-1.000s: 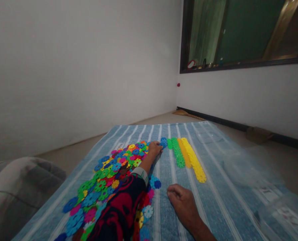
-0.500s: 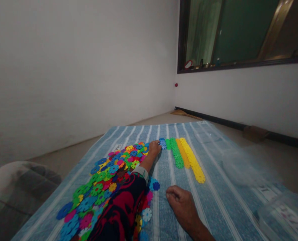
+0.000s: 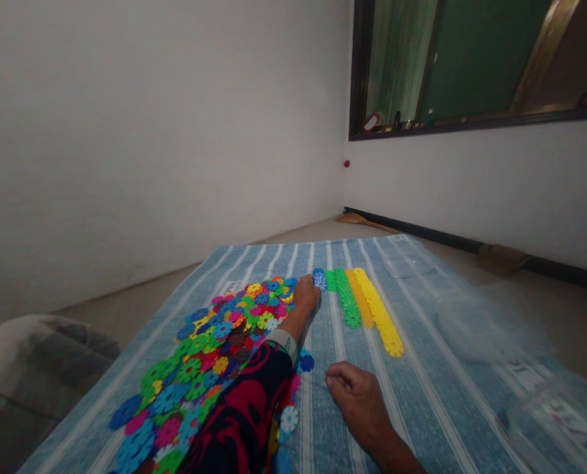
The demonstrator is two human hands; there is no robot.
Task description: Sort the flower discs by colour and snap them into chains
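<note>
My left hand (image 3: pixel 307 293) is stretched forward, fingers pinched together against the left side of a short row of blue snowflake discs (image 3: pixel 320 279). What sits between its fingertips is mostly covered by the hand. Under and left of this arm spreads a mixed pile of colourful snowflake discs (image 3: pixel 189 370). Right of the blue row lie a short and a long green row (image 3: pixel 347 297), an orange row (image 3: pixel 360 299) and a longer yellow row (image 3: pixel 380 313), all of overlapping discs. My right hand (image 3: pixel 357 395) rests closed on the cloth, nearer to me; the inside of its fist is hidden.
A blue-and-white striped cloth (image 3: pixel 422 395) covers the surface. Clear plastic containers (image 3: pixel 560 421) stand along its right side. A grey draped shape (image 3: pixel 41 375) is at the left. On the floor beyond lies a broom (image 3: pixel 357 219) by the wall.
My left hand has shifted slightly toward me, staying beside the blue row. My right hand has hardly moved. The rows look the same.
</note>
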